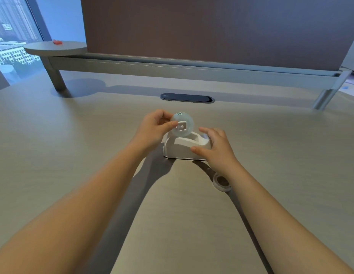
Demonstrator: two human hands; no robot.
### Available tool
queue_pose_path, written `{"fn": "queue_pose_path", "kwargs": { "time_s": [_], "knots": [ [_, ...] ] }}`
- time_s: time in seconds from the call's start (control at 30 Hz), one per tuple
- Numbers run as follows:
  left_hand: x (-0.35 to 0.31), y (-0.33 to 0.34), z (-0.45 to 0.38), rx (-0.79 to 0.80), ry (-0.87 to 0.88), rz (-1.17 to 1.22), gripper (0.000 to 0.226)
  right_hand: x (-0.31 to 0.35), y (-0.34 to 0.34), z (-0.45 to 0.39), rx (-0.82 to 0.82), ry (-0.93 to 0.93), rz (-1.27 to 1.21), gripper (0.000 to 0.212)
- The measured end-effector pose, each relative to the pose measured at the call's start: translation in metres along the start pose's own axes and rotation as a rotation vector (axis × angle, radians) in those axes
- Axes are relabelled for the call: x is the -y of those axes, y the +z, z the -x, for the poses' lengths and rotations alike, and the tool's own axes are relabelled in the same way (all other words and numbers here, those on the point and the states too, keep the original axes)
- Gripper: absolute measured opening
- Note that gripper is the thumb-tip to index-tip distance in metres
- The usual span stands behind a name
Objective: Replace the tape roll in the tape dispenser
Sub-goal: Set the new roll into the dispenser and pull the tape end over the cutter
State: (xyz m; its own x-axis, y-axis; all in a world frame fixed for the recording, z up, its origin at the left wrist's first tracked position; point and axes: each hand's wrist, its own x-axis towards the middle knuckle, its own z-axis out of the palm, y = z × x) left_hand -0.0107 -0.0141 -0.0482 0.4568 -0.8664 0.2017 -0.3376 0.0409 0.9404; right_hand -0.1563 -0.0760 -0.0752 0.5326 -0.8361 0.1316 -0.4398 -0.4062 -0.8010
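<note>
One tape roll [182, 126] above dispenser [184, 150]

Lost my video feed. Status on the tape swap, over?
Left hand pinches tape roll above tape dispenser. Right hand grips it. Roll not seated. Loose ring on table, nothing blocking.

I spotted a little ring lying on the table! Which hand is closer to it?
Right. The right hand holds the white dispenser, just beyond the ring. The left hand is farther off, up and left, holding the tape roll over the dispenser.
</note>
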Motion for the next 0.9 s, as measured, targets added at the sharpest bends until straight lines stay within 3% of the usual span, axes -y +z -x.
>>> {"fn": "queue_pose_path", "kwargs": {
  "time_s": [0.23,0.63,0.9],
  "knots": [
    [0.0,0.0,-0.006,0.061,0.014,-0.11,0.005,0.0,0.001,-0.003,0.005,0.014,0.041,0.045],
    [0.0,0.0,-0.01,0.122,0.084,-0.329,0.008,0.0,0.002,-0.004,0.012,0.032,0.052,0.045],
    [0.006,-0.004,-0.013,0.162,0.028,-0.42,0.02,0.001,0.0,-0.003,0.028,0.031,0.05,0.047]
  ]
}}
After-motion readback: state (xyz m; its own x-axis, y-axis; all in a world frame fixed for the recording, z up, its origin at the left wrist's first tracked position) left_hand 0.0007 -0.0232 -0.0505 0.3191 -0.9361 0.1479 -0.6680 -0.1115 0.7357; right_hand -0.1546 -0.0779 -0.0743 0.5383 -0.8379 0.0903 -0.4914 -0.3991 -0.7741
